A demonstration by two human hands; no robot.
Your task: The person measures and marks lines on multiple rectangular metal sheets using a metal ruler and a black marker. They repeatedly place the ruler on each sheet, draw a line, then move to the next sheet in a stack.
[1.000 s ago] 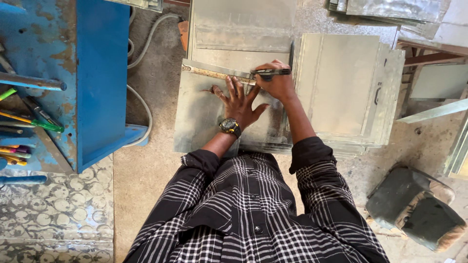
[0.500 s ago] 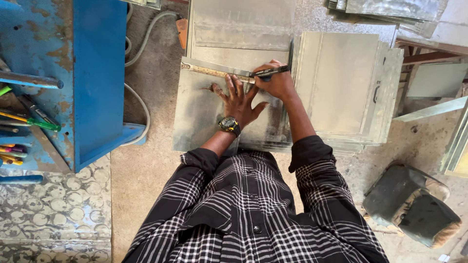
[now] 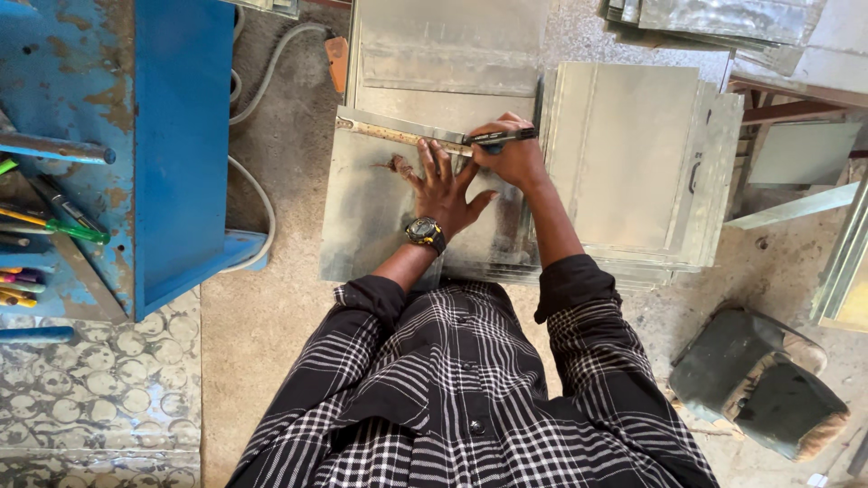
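Note:
A grey metal sheet (image 3: pixel 371 217) lies on the floor in front of me, on top of a stack of similar sheets. A metal ruler (image 3: pixel 389 132) rests across the sheet's upper part. My left hand (image 3: pixel 443 185), with a black and yellow watch on the wrist, presses flat on the sheet with fingers spread, fingertips at the ruler. My right hand (image 3: pixel 511 155) grips a black marker pen (image 3: pixel 502 136), held level along the ruler's right end.
A second stack of metal sheets (image 3: pixel 642 172) lies to the right, more sheets at the top right (image 3: pixel 714 23). A blue metal bench (image 3: pixel 172 154) with pens and hand tools stands at left. A hose (image 3: pixel 262 81) curls beside it. A worn cushion (image 3: pixel 759 384) sits lower right.
My right hand with the marker has shifted slightly along the ruler. My left hand stays pressed on the sheet.

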